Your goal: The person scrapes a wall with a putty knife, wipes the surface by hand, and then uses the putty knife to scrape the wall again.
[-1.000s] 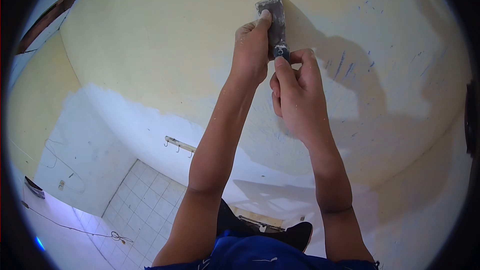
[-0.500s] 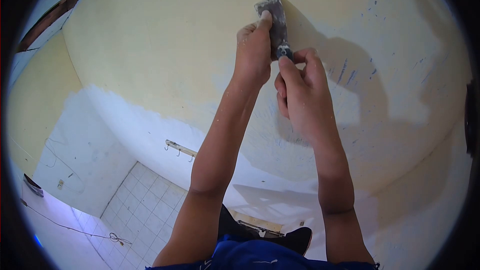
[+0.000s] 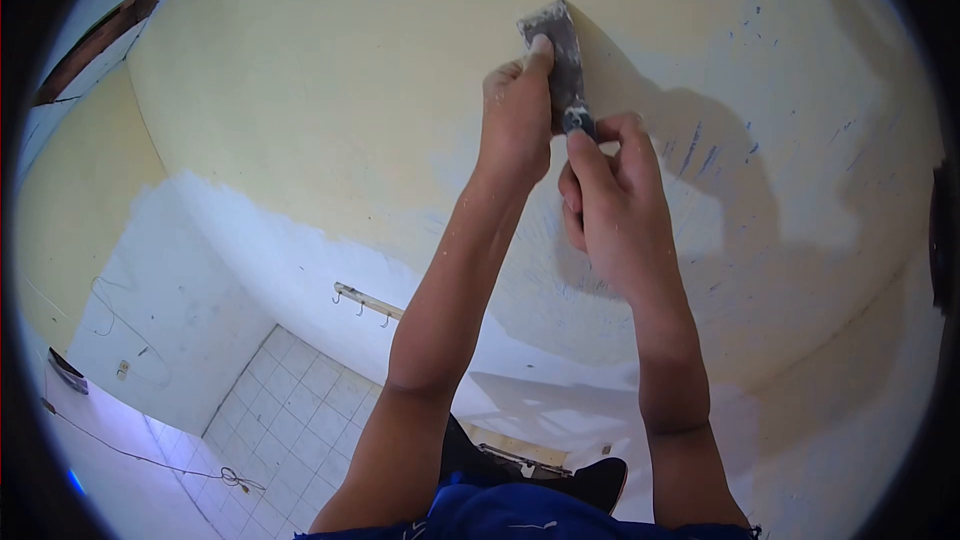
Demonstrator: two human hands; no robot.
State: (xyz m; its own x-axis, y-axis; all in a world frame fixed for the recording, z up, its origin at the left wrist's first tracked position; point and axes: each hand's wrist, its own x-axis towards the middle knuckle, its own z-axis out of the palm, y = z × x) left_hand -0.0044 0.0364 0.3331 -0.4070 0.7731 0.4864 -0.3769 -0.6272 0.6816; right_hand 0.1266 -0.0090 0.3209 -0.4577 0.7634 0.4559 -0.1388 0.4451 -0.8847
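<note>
A putty knife (image 3: 566,58) with a grey, white-smeared blade is raised against the cream-painted wall (image 3: 400,70), its wide end pointing up. My left hand (image 3: 518,105) grips the blade from the left side, thumb lying flat near its top end. Lower down, my right hand (image 3: 612,185) is closed on the short dark handle, with thumb and forefinger pinching it. Blue scrape marks (image 3: 700,152) and a greyish patch show on the wall to the right of my hands, where the shadow of my arms also falls.
A hook rail (image 3: 368,300) is fixed to the white lower wall at left of centre. Floor tiles (image 3: 290,400) show at lower left, with a coiled cable (image 3: 235,480) nearby. A dark object (image 3: 940,240) stands at the right edge. My dark shoe (image 3: 600,485) is below.
Both hands and the putty knife have shifted slightly down and to the right in view. The grip looks the same.
</note>
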